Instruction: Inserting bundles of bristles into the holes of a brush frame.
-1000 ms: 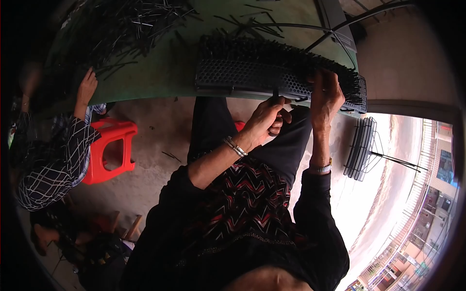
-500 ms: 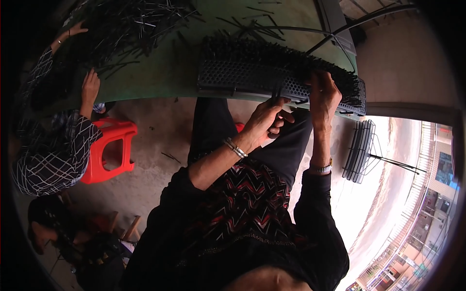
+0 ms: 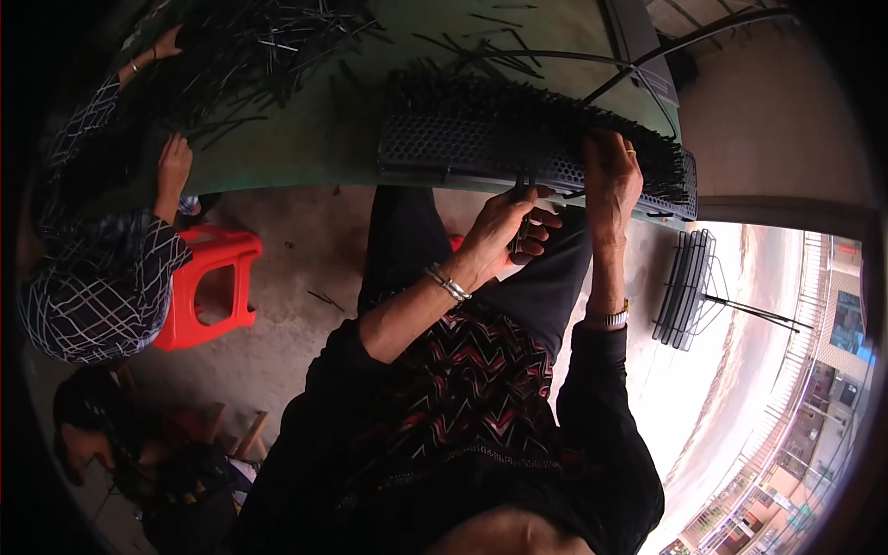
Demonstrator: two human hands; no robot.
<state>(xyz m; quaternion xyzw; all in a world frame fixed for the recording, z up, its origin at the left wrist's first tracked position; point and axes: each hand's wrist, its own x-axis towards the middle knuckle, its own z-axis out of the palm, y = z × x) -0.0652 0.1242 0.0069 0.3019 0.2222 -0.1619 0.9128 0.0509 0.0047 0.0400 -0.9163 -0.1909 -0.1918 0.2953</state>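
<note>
A long black perforated tray (image 3: 430,143) rests along the front edge of the green table, with a dense row of short black strips (image 3: 490,95) standing along its far side. My right hand (image 3: 612,180) is over the tray's right part, its fingers pinched together against the holes; whatever they hold is hidden. Just below the tray, my left hand (image 3: 504,227) is closed around a few thin black strips (image 3: 524,182), whose ends stick up past the thumb toward the tray's front edge.
Loose black strips (image 3: 277,46) lie heaped on the green table (image 3: 305,153). A co-worker in a checked top (image 3: 92,301) reaches toward them, beside a red plastic stool (image 3: 250,250). Black rods (image 3: 638,67) cross behind the tray; a wire rack (image 3: 684,287) stands at right.
My right hand has shifted slightly left along the tray. My left fingers have loosened a little around the strips. The co-worker's far hand has moved toward the heap.
</note>
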